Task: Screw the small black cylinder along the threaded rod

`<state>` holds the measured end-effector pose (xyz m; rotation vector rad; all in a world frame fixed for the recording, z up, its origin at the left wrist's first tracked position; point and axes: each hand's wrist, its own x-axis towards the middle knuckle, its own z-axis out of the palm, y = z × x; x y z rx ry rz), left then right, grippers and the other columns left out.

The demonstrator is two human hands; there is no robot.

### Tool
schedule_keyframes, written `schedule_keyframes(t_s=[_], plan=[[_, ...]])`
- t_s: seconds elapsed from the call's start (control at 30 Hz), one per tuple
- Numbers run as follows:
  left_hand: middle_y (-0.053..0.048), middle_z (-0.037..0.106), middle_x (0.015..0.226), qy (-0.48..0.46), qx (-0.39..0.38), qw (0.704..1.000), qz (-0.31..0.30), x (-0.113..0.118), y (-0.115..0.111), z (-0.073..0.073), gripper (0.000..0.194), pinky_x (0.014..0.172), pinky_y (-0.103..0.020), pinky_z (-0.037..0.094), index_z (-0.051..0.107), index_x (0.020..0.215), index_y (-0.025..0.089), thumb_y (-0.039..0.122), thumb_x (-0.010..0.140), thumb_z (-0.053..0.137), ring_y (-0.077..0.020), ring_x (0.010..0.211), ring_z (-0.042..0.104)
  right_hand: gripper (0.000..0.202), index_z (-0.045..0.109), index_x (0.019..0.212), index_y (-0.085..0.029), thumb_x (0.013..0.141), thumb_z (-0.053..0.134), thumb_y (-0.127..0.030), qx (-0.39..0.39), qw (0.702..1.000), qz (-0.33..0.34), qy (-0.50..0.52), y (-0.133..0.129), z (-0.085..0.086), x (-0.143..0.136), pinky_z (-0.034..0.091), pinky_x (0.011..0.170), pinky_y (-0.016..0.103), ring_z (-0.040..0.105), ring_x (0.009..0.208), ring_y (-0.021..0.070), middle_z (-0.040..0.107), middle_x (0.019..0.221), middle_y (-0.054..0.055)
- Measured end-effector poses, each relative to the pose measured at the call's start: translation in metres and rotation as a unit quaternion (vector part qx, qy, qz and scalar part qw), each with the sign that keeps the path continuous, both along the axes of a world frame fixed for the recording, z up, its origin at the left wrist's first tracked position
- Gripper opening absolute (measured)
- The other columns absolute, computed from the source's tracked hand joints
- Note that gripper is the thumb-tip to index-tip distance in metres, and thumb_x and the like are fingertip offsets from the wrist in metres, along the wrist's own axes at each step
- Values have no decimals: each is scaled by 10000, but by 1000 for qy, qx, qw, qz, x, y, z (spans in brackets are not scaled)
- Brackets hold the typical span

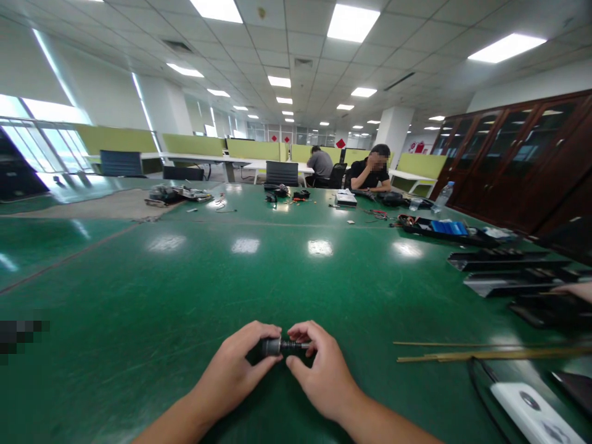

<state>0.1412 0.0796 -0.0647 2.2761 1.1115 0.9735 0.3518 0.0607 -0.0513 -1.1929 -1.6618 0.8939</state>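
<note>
A small dark cylindrical part with a narrower ribbed section and a thin metallic shaft lies level, low in the middle of the view. My left hand grips its thick end between thumb and fingers. Around the thin end on the other side curls my right hand, fingertips bent in by the shaft and thumb below it. Exactly where the right fingertips touch the part is hard to see. Both hands are just over the green tabletop.
Thin yellowish rods and a white device with a cable lie at right. Farther along are black metal channels, a black tray with blue items and a bottle. Another person's hand shows at the right edge.
</note>
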Motion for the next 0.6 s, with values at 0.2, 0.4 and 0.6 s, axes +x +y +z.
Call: schedule_keyframes(t_s=[0.2,0.4,0.6], plan=[[-17,652,1156,-5,3,1000,-3,-1,1,0,291,975,-318,501,581,1165,294,210,895,653,-169,1092,619,218,680,957,-210,760,673,-115,0,1000,11,-27,-2,5,1,409,706,273,584,814,171,656,904,14],[-23,650,1140,-8,20,1000,-16,-1,2,-3,297,960,-320,507,580,1149,279,179,881,663,-167,1075,620,125,692,904,-200,794,678,-145,-8,999,14,-30,-1,5,2,399,699,265,588,802,162,657,869,10],[-21,653,1128,-22,39,999,-17,-1,3,-7,316,939,-313,515,583,1160,280,166,878,671,-161,1059,623,109,707,901,-199,809,683,-145,-11,999,11,-30,-1,6,2,405,714,246,593,807,143,670,871,-6]])
